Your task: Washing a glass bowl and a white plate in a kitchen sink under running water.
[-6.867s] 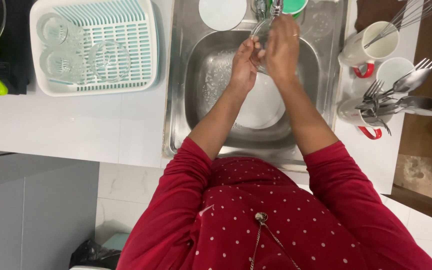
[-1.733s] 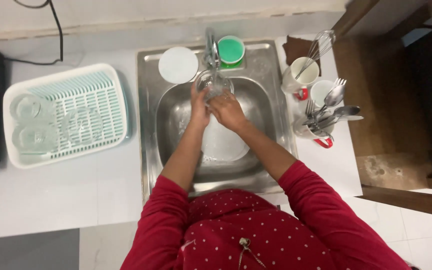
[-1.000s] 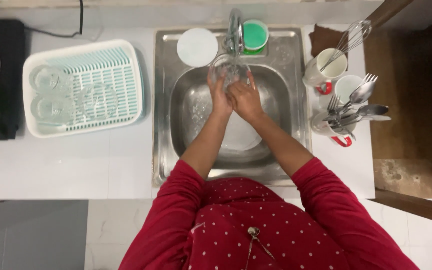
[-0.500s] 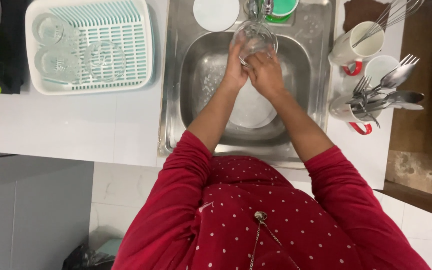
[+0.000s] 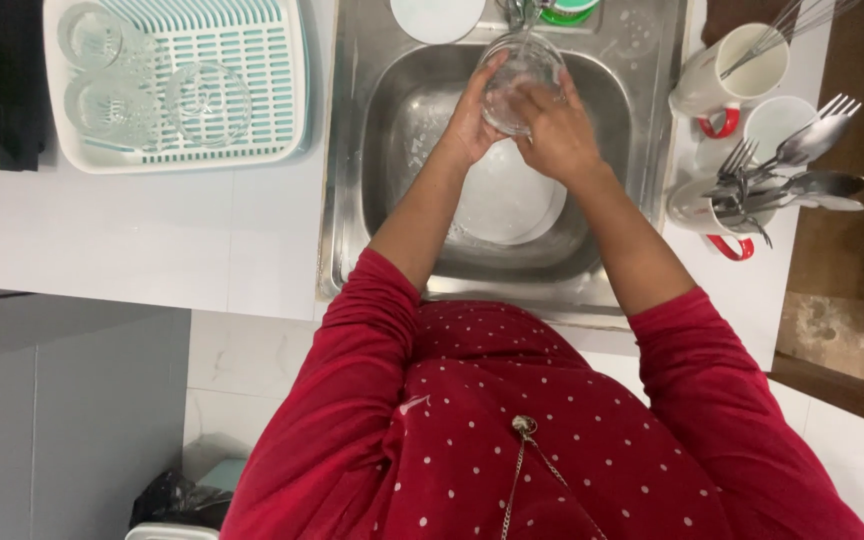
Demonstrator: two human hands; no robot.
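Over the steel sink, both hands meet at a clear drinking glass held above the basin, just below the tap. Beside the sink on the left, a white drying rack on the counter holds several upturned clear glasses. On the right, white mugs with red handles stand close together, with forks and spoons resting in and across them. A white plate lies in the basin under the forearms, and a round white lid sits on the sink's back ledge beside a green container. Nothing stands between the hands and the glass. The glass is transparent, wet-looking and tilted on its side. The left hand wraps its fingers around the glass from the side; the right hand closes over it from the other side, fingers curled against its wall.
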